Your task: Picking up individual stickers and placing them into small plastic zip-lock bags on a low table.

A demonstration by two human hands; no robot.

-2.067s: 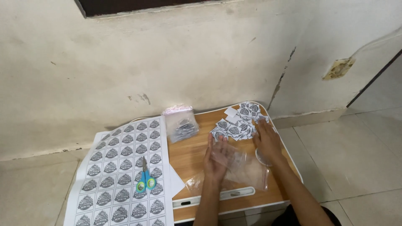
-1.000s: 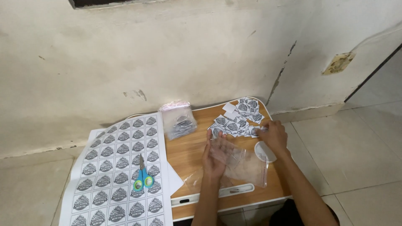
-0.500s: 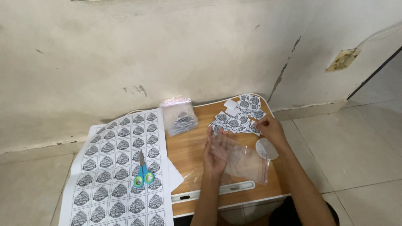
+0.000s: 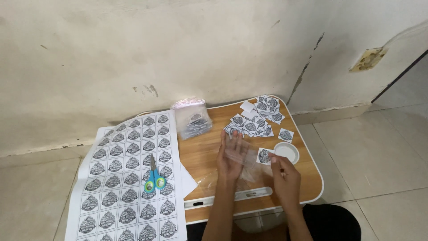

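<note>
The person's left hand point(image 4: 230, 156) lies flat with its fingers spread on a clear, crinkled plastic bag point(image 4: 240, 167) that rests on the small wooden lap table with a white rim point(image 4: 312, 178). The right hand point(image 4: 285, 176) is just to the right of it, thumb and forefinger pinching a small square cut-out paper sticker with a dark grey emblem point(image 4: 264, 155) at the bag's right edge — whether the sticker is inside the bag or just at its mouth cannot be told. Just beside that sticker sits a round white recess in the tabletop point(image 4: 286, 152). Farther back on the table lies a loose heap of cut square stickers point(image 4: 256, 120), and to its left a filled clear plastic packet of stickers point(image 4: 192, 119). Left of the table, partly draped over its edge, is a large white sheet printed with rows of the same grey emblems point(image 4: 127, 178) — on it lie small scissors with blue and green handles point(image 4: 154, 175)
</note>
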